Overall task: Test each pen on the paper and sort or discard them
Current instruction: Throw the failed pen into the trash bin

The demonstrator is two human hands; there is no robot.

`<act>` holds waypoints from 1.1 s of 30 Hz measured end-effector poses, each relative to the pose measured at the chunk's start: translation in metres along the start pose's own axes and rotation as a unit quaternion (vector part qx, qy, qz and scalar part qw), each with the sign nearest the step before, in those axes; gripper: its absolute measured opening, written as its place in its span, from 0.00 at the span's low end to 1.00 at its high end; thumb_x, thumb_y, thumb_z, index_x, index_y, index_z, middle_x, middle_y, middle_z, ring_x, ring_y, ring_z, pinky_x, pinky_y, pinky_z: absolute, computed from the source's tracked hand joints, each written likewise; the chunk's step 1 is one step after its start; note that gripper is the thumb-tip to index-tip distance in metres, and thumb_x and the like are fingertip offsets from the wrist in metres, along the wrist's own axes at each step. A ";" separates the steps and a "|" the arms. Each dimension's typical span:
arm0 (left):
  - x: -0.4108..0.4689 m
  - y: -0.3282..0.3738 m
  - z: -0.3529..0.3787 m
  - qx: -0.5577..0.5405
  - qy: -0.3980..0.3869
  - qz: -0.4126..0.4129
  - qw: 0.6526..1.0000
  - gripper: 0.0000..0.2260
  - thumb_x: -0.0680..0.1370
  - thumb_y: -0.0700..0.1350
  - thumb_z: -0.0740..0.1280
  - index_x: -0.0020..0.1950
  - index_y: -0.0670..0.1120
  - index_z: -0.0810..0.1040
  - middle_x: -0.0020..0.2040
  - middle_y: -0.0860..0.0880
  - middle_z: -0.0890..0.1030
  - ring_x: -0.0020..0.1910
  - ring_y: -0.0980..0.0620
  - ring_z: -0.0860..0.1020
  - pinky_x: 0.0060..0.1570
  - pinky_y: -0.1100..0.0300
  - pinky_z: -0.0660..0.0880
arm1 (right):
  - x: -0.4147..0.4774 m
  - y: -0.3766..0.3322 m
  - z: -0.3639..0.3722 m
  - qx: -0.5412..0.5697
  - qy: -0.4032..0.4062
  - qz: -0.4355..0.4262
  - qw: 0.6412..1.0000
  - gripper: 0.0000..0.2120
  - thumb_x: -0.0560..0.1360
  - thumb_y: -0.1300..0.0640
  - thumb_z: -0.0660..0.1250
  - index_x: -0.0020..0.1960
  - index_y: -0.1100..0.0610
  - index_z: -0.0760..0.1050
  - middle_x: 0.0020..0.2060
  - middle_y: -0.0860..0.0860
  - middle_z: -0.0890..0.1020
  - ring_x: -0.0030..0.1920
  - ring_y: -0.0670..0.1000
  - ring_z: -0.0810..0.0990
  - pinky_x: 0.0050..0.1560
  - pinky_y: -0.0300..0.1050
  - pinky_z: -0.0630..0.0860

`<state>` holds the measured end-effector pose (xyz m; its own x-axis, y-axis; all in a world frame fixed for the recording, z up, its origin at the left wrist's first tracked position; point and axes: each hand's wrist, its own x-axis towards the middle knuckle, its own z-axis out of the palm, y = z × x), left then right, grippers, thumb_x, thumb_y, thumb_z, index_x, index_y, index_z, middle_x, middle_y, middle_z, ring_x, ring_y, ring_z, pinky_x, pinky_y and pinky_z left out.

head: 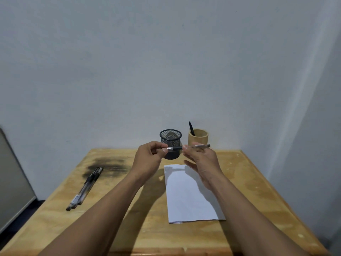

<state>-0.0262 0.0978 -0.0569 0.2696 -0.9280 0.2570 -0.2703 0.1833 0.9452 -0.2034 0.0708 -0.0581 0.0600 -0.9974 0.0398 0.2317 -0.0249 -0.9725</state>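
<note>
I hold one pen (177, 148) level above the table, in front of the black mesh cup (170, 138). My left hand (149, 159) pinches its silver end, which may be the cap. My right hand (201, 161) grips the barrel, whose far end sticks out to the right. The white paper (188, 196) lies flat below my right hand. A few more pens (84, 189) lie together at the table's left. A bamboo cup (198, 138) at the back holds one black pen (191, 128).
The wooden table (144, 228) has a dark smudge (108, 166) near the loose pens. A grey wall stands right behind the two cups. A pale panel (13, 182) leans left of the table.
</note>
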 end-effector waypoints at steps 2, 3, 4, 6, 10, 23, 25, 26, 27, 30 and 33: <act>0.000 0.001 0.000 0.014 0.009 -0.001 1.000 0.03 0.77 0.41 0.71 0.47 0.48 0.84 0.32 0.56 0.80 0.38 0.56 0.78 0.56 0.45 0.78 | -0.001 -0.002 -0.006 -0.110 0.058 -0.073 0.990 0.35 0.67 0.49 0.80 0.69 0.50 0.67 0.57 0.48 0.81 0.57 0.49 0.82 0.61 0.55 0.78; 0.000 0.001 0.000 0.019 0.011 -0.002 1.000 0.03 0.77 0.41 0.71 0.47 0.48 0.84 0.33 0.55 0.80 0.38 0.56 0.78 0.56 0.45 0.78 | -0.003 -0.005 -0.009 -0.163 0.072 -0.105 0.978 0.39 0.67 0.48 0.79 0.73 0.47 0.64 0.60 0.44 0.77 0.60 0.47 0.79 0.62 0.51 0.76; -0.001 0.002 0.001 0.020 0.011 -0.002 1.000 0.03 0.77 0.41 0.71 0.47 0.48 0.84 0.34 0.54 0.81 0.38 0.56 0.78 0.56 0.46 0.78 | -0.004 -0.008 -0.011 -0.214 0.076 -0.137 0.964 0.38 0.69 0.50 0.78 0.75 0.46 0.64 0.62 0.41 0.74 0.62 0.46 0.76 0.62 0.48 0.73; -0.005 0.006 0.005 0.023 0.007 0.004 1.000 0.03 0.77 0.41 0.71 0.46 0.49 0.84 0.34 0.54 0.80 0.36 0.58 0.78 0.55 0.47 0.79 | -0.002 -0.011 -0.017 -0.319 0.064 -0.232 0.917 0.26 0.71 0.52 0.76 0.69 0.47 0.75 0.60 0.43 0.77 0.62 0.50 0.76 0.64 0.51 0.73; -0.010 0.014 0.016 0.015 0.003 0.012 1.000 0.05 0.77 0.40 0.71 0.44 0.50 0.83 0.31 0.56 0.79 0.35 0.59 0.77 0.52 0.49 0.79 | -0.002 -0.021 -0.021 -0.490 0.013 -0.285 0.824 0.05 0.73 0.53 0.73 0.48 0.47 0.85 0.41 0.39 0.79 0.55 0.52 0.78 0.67 0.63 0.66; -0.032 0.035 0.103 0.135 -0.055 0.104 0.984 0.12 0.78 0.47 0.69 0.61 0.47 0.81 0.53 0.51 0.84 0.54 0.54 0.81 0.53 0.61 0.75 | -0.036 -0.059 -0.114 -0.539 0.082 -0.208 0.812 0.08 0.79 0.56 0.67 0.54 0.52 0.84 0.49 0.49 0.87 0.53 0.56 0.81 0.53 0.48 0.75; -0.042 0.040 0.133 0.180 -0.091 0.129 0.971 0.14 0.79 0.50 0.67 0.64 0.48 0.79 0.57 0.51 0.83 0.57 0.52 0.80 0.57 0.56 0.75 | -0.043 -0.062 -0.146 -0.553 0.112 -0.193 0.803 0.08 0.79 0.56 0.67 0.55 0.53 0.84 0.50 0.50 0.87 0.55 0.56 0.81 0.53 0.50 0.77; -0.046 0.039 0.149 0.204 -0.113 0.136 0.963 0.15 0.80 0.51 0.66 0.65 0.49 0.79 0.59 0.51 0.82 0.59 0.51 0.79 0.59 0.54 0.75 | -0.047 -0.063 -0.162 -0.564 0.128 -0.185 0.795 0.09 0.80 0.56 0.67 0.56 0.53 0.84 0.51 0.50 0.87 0.55 0.56 0.81 0.53 0.50 0.77; -0.051 0.038 0.165 0.230 -0.136 0.144 0.953 0.16 0.80 0.51 0.65 0.66 0.49 0.78 0.61 0.50 0.81 0.61 0.50 0.78 0.60 0.52 0.74 | -0.052 -0.063 -0.179 -0.573 0.144 -0.176 0.788 0.09 0.80 0.56 0.67 0.56 0.53 0.84 0.51 0.51 0.87 0.55 0.57 0.80 0.52 0.50 0.77; -0.070 0.030 0.207 0.296 -0.213 0.174 0.915 0.18 0.81 0.54 0.63 0.67 0.49 0.78 0.65 0.48 0.80 0.66 0.46 0.74 0.64 0.50 0.71 | -0.068 -0.055 -0.228 -0.581 0.188 -0.145 0.779 0.08 0.80 0.56 0.67 0.56 0.54 0.84 0.50 0.53 0.86 0.53 0.57 0.81 0.48 0.48 0.76; -0.094 0.022 0.239 0.356 -0.293 0.213 0.862 0.22 0.81 0.59 0.56 0.66 0.48 0.78 0.68 0.46 0.77 0.69 0.44 0.72 0.66 0.47 0.69 | -0.083 -0.035 -0.274 -0.597 0.215 -0.116 0.764 0.08 0.79 0.56 0.67 0.55 0.53 0.83 0.51 0.52 0.86 0.53 0.60 0.80 0.48 0.47 0.73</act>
<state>-0.2778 0.1114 -0.1083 -0.4505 -0.8684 0.2072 -0.7836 0.4958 0.3743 -0.4828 0.1360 -0.0906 -0.2332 -0.8802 0.4133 -0.8784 0.0083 -0.4779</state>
